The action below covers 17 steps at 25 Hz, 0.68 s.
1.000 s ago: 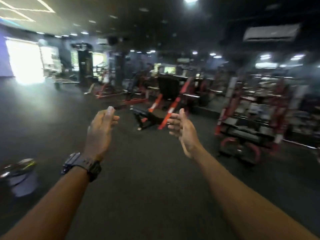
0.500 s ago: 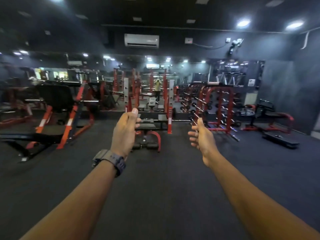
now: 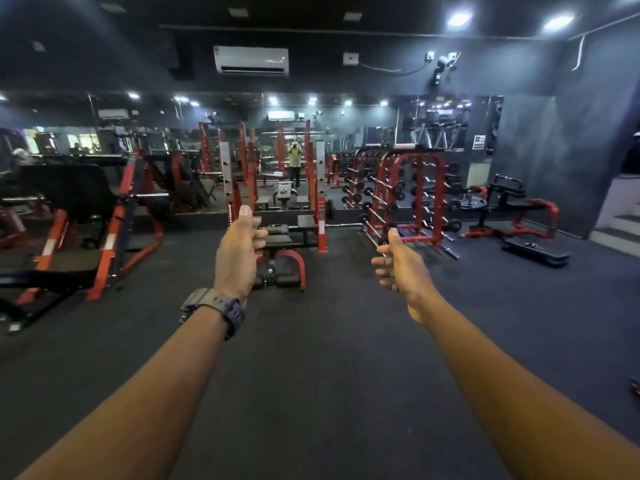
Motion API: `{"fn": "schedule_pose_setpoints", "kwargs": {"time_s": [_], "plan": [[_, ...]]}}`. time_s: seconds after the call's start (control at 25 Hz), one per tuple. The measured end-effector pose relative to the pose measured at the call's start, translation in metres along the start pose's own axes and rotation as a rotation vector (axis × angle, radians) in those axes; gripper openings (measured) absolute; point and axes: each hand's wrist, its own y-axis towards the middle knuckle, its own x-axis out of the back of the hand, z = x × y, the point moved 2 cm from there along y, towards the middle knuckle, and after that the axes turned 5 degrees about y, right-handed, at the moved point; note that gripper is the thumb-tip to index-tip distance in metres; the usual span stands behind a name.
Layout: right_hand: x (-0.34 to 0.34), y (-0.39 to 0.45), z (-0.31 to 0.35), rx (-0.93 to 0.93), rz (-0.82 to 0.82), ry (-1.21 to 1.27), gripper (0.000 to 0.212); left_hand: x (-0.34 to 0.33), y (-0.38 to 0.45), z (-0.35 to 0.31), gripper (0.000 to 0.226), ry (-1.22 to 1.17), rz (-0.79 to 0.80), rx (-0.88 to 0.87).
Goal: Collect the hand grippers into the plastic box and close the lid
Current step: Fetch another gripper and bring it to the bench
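Black rubber floor [image 3: 329, 358] fills the lower view; both arms reach out over it, level, at chest height. Gym hall, dim, mirrored back wall.

Task's things: no hand grippers and no plastic box visible anywhere in view. Cannot say where they lie. A small red-and-dark object sits at the right edge of the floor, too cropped to identify.

Risks, as judged from here:
- Search not yet begun in earnest; gaze points across the room, not down at any surface. Small grippers could be missed among the red and black equipment, same colours.
- Low light may hide a clear box.
- Walking forward with arms out: red bench [image 3: 282, 258] stands just ahead of the left hand's line, dumbbell rack [image 3: 408, 195] ahead of the right. Trip or knock possible if eyes hunt elsewhere.
- Lid could be shut before every gripper is found, since their number is unknown.

Grip:
- Left hand [image 3: 237, 252]: back toward camera, thumb up, fingers loosely curled, holding nothing, touching nothing. Dark wristwatch [image 3: 216, 308] on this wrist.
- Right hand [image 3: 401, 268]: thumb up, fingers bent loosely inward, empty, touching nothing.
- Hands well apart, palms roughly facing each other.
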Motion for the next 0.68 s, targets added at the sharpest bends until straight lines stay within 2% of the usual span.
{"fn": "schedule_pose_setpoints", "kwargs": {"time_s": [0.28,0.6,0.68], "plan": [[-0.041,0.009,0.000,0.004,0.027,-0.013,0.058,0.018,0.016,0.009,0.069,0.017,0.039,0.025],[-0.083,0.023,0.004,0.035,-0.002,-0.023,0.057,0.024,0.050,0.022,0.060,0.013,0.115,-0.009],[-0.097,0.034,0.002,0.042,0.006,-0.019,0.056,0.023,0.062,0.029,0.065,0.028,0.123,-0.042]]}}
